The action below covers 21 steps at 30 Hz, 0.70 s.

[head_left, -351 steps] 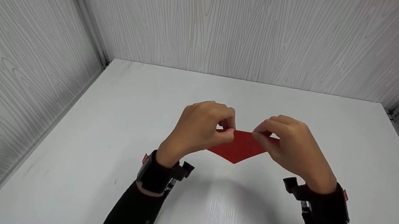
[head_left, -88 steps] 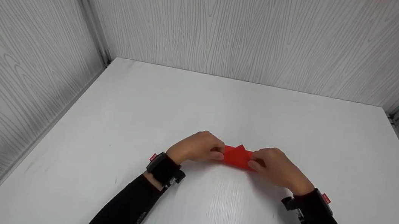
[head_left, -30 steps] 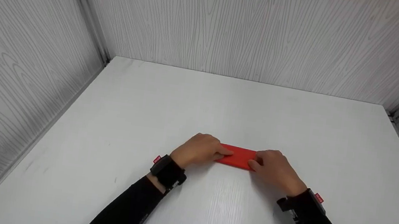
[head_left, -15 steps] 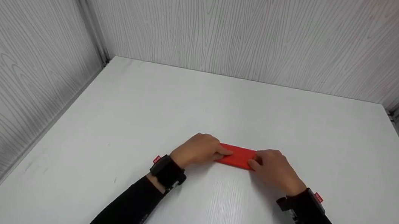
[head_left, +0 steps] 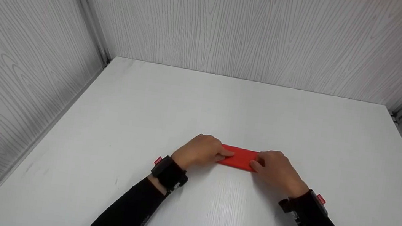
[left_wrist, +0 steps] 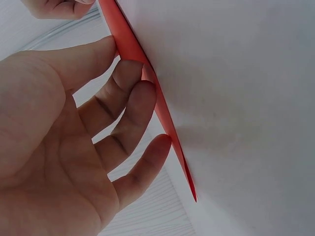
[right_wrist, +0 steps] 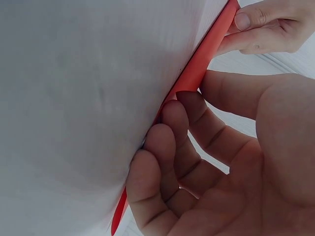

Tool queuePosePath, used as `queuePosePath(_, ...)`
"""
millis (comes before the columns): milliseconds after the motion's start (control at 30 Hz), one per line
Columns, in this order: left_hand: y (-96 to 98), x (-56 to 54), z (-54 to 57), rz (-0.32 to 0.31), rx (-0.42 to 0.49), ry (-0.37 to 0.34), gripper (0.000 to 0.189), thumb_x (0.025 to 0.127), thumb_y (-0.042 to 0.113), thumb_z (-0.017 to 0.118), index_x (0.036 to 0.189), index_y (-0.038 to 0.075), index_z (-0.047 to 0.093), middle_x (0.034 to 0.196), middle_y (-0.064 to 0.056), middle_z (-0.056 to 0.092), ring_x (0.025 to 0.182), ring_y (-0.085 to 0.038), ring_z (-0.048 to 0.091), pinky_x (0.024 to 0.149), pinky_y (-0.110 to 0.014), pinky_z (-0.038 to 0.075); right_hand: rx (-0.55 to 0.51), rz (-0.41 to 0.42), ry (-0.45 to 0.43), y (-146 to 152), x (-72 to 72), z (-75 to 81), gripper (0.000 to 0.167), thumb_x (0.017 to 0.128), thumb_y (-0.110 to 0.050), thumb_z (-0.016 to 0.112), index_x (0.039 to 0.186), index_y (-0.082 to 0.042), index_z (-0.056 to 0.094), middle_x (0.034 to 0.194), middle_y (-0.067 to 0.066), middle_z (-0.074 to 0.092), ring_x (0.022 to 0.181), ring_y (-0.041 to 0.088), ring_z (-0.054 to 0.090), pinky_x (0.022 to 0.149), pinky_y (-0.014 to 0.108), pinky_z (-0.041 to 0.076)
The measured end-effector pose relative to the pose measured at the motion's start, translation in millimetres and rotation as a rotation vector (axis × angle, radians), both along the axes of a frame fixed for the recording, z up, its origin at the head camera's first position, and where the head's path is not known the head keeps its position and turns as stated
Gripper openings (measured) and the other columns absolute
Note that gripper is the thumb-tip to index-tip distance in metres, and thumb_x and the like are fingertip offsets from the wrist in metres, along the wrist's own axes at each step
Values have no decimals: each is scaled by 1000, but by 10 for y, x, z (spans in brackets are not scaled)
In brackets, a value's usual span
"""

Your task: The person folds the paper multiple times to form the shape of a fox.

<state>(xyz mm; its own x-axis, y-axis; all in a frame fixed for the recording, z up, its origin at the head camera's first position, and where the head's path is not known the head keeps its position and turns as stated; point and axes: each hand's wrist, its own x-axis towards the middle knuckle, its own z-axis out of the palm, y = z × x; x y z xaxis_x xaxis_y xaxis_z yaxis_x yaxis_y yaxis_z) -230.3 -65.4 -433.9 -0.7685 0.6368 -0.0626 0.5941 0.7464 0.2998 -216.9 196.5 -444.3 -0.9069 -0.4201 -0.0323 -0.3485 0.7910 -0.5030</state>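
Note:
A flat, folded strip of red paper [head_left: 243, 160] lies low over the white table between the two hands. My left hand [head_left: 200, 151] pinches its left end, thumb on the near face and the other fingers curled at the edge. At the opposite end my right hand [head_left: 279, 171] pinches the strip between thumb and index finger. Up close in the left wrist view, the paper [left_wrist: 129, 42] shows layers that part slightly at its pointed end. In the right wrist view the remaining fingertips lie along the edge of the paper [right_wrist: 197, 66]. Both ends are partly hidden behind the fingers in the head view.
The white tabletop [head_left: 141, 101] stretches around the hands. A grey wood-grain panel [head_left: 211, 26] rises at its back edge, with another side panel [head_left: 7, 66] on the left. Each wrist wears a black strap, such as the left strap [head_left: 168, 173].
Earlier the paper was a larger piece with a downward point, held higher. Later a pointed flap stood at its top; now a plain strip shows. Over the last second the hands stay almost still.

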Motion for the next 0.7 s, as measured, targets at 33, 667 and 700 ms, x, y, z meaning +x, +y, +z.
queuePosePath(33,0,-1,2,-2,-1,1,43,106,8,62,144,28,68,74,0,51,75,-15,47,76,-27,41,-1,-1,-5,-1,1,0,30,101,-13,67,72,-12,57,65,-4,39,65,14,40,65,32,35)
queuePosePath(667,12,-2,-24,30,8,-28,42,107,11,61,144,29,66,74,2,50,78,-15,48,77,-27,40,14,-11,-36,3,-18,-11,28,102,-16,67,75,-11,61,65,-3,39,65,15,41,65,33,35)
queuePosePath(700,11,1,-22,32,13,-31,42,107,10,60,144,29,66,74,2,49,77,-15,48,77,-27,40,14,-11,-37,1,-16,-6,28,102,-16,67,75,-11,61,65,-3,40,65,15,42,65,33,35)
